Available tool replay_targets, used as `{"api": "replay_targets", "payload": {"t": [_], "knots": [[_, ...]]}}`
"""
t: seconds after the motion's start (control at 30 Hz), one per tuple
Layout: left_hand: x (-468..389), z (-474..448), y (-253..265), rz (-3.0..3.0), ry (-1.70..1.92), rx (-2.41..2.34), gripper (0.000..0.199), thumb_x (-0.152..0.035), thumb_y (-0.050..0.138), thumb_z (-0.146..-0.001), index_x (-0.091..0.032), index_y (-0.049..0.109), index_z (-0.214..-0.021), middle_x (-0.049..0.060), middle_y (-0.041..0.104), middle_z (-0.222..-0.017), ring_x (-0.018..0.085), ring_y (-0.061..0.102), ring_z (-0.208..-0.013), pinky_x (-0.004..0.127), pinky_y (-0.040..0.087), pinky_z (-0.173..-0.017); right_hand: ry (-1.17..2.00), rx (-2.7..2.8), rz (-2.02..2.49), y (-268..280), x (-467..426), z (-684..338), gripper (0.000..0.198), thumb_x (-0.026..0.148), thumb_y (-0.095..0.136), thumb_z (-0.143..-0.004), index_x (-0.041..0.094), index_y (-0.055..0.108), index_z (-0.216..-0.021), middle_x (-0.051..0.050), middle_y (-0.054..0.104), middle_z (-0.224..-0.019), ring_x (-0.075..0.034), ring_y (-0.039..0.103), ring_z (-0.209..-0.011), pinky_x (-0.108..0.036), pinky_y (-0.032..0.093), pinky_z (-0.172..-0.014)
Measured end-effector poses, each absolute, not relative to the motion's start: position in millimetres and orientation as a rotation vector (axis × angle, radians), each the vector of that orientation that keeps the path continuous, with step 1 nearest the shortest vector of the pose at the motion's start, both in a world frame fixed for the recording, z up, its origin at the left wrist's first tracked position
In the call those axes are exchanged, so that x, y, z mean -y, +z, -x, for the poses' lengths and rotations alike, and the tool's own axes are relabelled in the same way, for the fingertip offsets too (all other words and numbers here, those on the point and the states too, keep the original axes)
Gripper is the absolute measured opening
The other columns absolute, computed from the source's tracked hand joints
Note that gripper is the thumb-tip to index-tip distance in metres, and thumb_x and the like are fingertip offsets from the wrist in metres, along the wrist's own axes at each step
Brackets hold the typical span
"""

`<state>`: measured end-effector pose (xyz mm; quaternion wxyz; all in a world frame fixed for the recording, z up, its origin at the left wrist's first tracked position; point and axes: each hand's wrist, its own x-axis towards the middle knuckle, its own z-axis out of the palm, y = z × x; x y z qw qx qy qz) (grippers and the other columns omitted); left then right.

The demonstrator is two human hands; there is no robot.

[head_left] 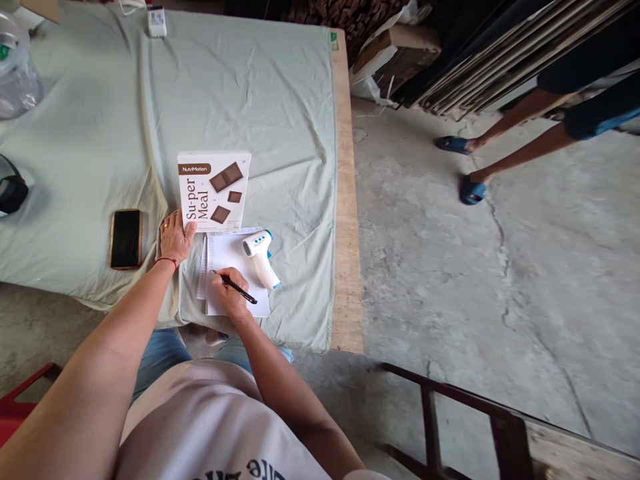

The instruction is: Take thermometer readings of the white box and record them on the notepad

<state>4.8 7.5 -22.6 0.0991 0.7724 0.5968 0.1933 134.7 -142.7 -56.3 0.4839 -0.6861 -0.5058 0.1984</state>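
My left hand (176, 239) grips the lower left corner of a white box (215, 190) printed "NutriMotion Su-per Meal" with brown squares. The thumb lies on the box's front and the other fingers are partly behind it. In my right hand (231, 292) is a black pen (236, 287), its tip near the left side of a white sheet of paper (235, 257). A white and blue infrared thermometer (261, 257) lies on the right part of that paper. Under the sheet's left edge, a page with writing (202, 277) shows.
A smartphone (126, 239) lies left of my left hand on the cloth-covered table (280, 100). Farther left are a black strapped object (13, 190) and a clear plastic bag (20, 73). A small white device (157, 22) sits at the far edge. Another person's legs (530, 133) are at right.
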Motion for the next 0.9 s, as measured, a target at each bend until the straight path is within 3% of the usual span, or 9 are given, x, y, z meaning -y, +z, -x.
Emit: {"api": "replay_targets", "payload": {"t": [0.9], "knots": [[-7.8, -5.0, -23.1, -2.287, 0.57, -1.776, 0.082, -0.067, 0.006, -0.095, -0.014, 0.048, -0.141, 0.018, 0.058, -0.135, 0.034, 0.051, -0.126, 0.047, 0.039, -0.105, 0.453, 1.387, 1.656, -57.4, 142.1, -141.2, 0.013, 0.023, 0.047, -0.076, 0.022, 0.059, -0.072, -0.001, 0.061, -0.065, -0.016, 0.055, -0.063, -0.028, 0.047, -0.063]]}}
